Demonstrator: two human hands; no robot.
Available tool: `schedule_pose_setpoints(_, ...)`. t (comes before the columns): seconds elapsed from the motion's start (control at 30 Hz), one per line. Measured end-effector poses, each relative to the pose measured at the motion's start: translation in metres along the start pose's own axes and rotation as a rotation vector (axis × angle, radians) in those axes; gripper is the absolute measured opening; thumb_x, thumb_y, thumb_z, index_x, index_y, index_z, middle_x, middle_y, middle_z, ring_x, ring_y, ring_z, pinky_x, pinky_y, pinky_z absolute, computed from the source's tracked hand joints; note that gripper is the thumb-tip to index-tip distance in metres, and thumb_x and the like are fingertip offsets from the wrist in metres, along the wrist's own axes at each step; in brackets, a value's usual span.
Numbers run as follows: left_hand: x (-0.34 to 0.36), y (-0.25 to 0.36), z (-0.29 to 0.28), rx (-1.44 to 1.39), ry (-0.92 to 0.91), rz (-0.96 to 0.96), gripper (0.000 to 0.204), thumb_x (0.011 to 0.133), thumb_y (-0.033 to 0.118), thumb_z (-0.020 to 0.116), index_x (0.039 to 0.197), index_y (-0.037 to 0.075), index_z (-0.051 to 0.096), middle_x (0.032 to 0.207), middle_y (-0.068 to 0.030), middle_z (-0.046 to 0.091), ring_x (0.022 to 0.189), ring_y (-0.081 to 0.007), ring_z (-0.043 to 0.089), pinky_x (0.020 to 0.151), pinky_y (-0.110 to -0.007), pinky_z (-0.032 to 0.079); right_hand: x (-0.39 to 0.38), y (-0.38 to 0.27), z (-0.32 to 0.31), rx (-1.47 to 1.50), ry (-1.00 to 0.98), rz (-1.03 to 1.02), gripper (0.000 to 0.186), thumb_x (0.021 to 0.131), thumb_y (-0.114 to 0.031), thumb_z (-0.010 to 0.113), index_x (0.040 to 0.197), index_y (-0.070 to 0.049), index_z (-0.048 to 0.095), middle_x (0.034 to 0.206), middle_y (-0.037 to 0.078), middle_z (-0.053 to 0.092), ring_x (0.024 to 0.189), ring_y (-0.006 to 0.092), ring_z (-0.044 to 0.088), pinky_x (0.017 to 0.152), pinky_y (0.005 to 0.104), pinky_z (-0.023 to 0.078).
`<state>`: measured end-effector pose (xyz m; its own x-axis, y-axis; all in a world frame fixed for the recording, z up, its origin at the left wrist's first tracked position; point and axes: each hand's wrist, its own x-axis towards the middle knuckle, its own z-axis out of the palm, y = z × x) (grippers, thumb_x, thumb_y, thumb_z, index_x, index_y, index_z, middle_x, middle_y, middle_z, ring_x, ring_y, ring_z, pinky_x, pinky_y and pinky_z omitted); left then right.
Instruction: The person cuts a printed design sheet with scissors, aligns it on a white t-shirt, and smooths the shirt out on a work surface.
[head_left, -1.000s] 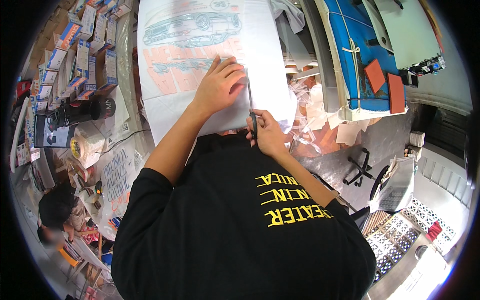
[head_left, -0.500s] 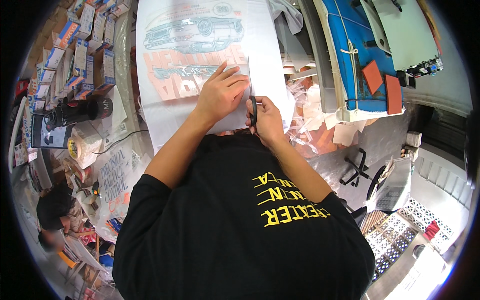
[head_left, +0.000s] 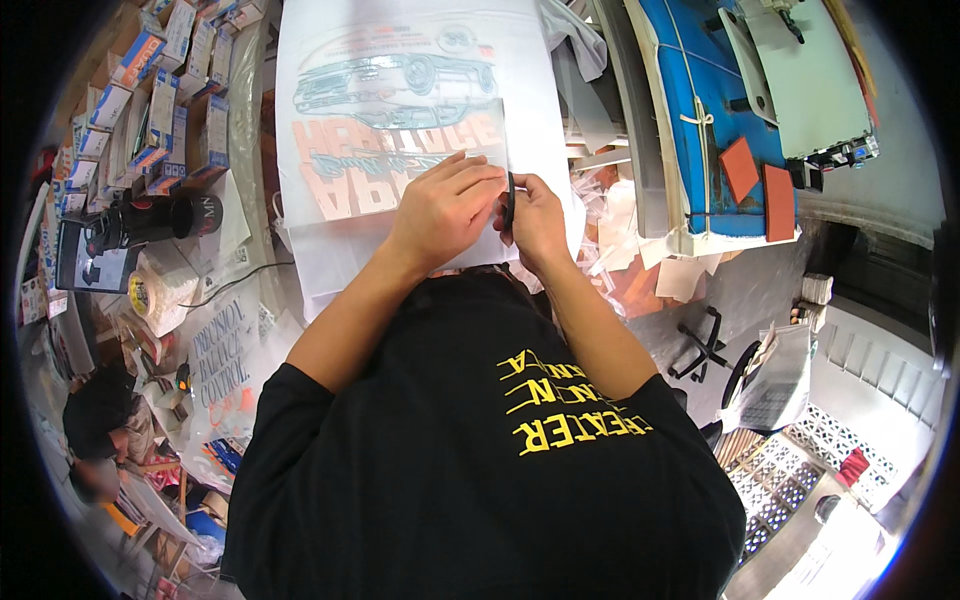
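Note:
A thin translucent printed sheet (head_left: pixel 395 82), with an upside-down car drawing and orange lettering, lies on a white surface in front of me. My left hand (head_left: pixel 447 212) is at its near right part, fingers drawn together and bent on the sheet, tips beside the scissors. The underside of that hand and its thumb are hidden. Black-handled scissors (head_left: pixel 510 205) sit in my right hand (head_left: pixel 535 222), whose fingers close around the handle. Their blades point away from me along the sheet's right edge and are mostly hidden by my left fingertips.
Many paper scraps (head_left: pixel 610 215) lie right of the white surface. Beyond them stands a blue board (head_left: pixel 690 100) with two reddish pads. Cardboard boxes (head_left: pixel 150 120), a black cup (head_left: pixel 195 213) and a tape roll (head_left: pixel 145 292) are at left. Another person (head_left: pixel 95 420) sits at lower left.
My left fingers have come from spread to bunched together, closer to the scissors. My right hand and the scissors have moved slightly forward relative to the sheet. The whole view has shifted a little.

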<state>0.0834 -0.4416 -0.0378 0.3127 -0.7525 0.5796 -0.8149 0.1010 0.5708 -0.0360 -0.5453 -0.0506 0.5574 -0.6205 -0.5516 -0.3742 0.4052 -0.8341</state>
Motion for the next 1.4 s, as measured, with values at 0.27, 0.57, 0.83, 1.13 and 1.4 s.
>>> schedule_pose_setpoints(0.27, -0.001, 0.019, -0.019, 0.007, 0.025, 0.042, 0.016, 0.076, -0.003, 0.07, 0.091, 0.002, 0.072, 0.098, -0.0102, 0.072, 0.095, -0.0302, 0.071, 0.091, -0.045, 0.057, 0.036, -0.017, 0.0, 0.054, 0.001, -0.054, 0.017, 0.095, -0.009, 0.053, 0.105, 0.003, 0.059, 0.07, 0.007, 0.061, 0.05, 0.0126, 0.055, 0.039, 0.026, 0.04)
schedule_pose_setpoints(0.57, -0.003, 0.036, -0.038, -0.011, 0.026, 0.027, 0.017, 0.075, -0.004, 0.07, 0.091, 0.002, 0.07, 0.101, -0.0094, 0.072, 0.099, -0.0302, 0.071, 0.092, -0.045, 0.057, 0.064, -0.041, 0.01, 0.057, 0.047, -0.091, 0.019, 0.096, -0.01, 0.052, 0.104, 0.005, 0.06, 0.068, 0.007, 0.061, 0.05, 0.0123, 0.052, 0.039, 0.0277, 0.036)
schedule_pose_setpoints(0.83, -0.014, 0.036, -0.055, -0.091, -0.233, -0.211, 0.055, 0.076, 0.019, 0.082, 0.125, 0.007, 0.062, 0.13, -0.0121, 0.061, 0.129, -0.0343, 0.053, 0.112, -0.055, 0.036, 0.083, -0.046, 0.004, -0.078, 0.044, -0.088, 0.031, 0.095, -0.018, 0.063, 0.116, 0.006, 0.061, 0.072, 0.008, 0.063, 0.058, 0.0141, 0.059, 0.044, 0.0277, 0.044)
schedule_pose_setpoints(1.13, -0.1, -0.027, -0.138, 0.466, -0.449, -0.318, 0.068, 0.071, 0.026, 0.082, 0.132, 0.011, 0.058, 0.137, -0.0134, 0.055, 0.135, -0.0371, 0.045, 0.115, -0.063, 0.025, 0.058, -0.003, -0.138, -0.969, 0.498, -0.301, 0.037, 0.093, -0.015, 0.06, 0.127, -0.003, 0.063, 0.086, 0.014, 0.067, 0.072, 0.0187, 0.064, 0.064, 0.0334, 0.052)
schedule_pose_setpoints(1.4, -0.039, -0.017, -0.164, 0.204, -0.199, -0.189, 0.027, 0.074, -0.007, 0.067, 0.099, 0.005, 0.07, 0.095, -0.0127, 0.072, 0.093, -0.0322, 0.069, 0.085, -0.043, 0.055, -0.009, -0.054, -0.087, -0.595, 0.484, -0.672, 0.044, 0.084, 0.01, 0.064, 0.127, 0.0, 0.061, 0.095, 0.009, 0.066, 0.082, 0.0135, 0.062, 0.071, 0.0303, 0.053)
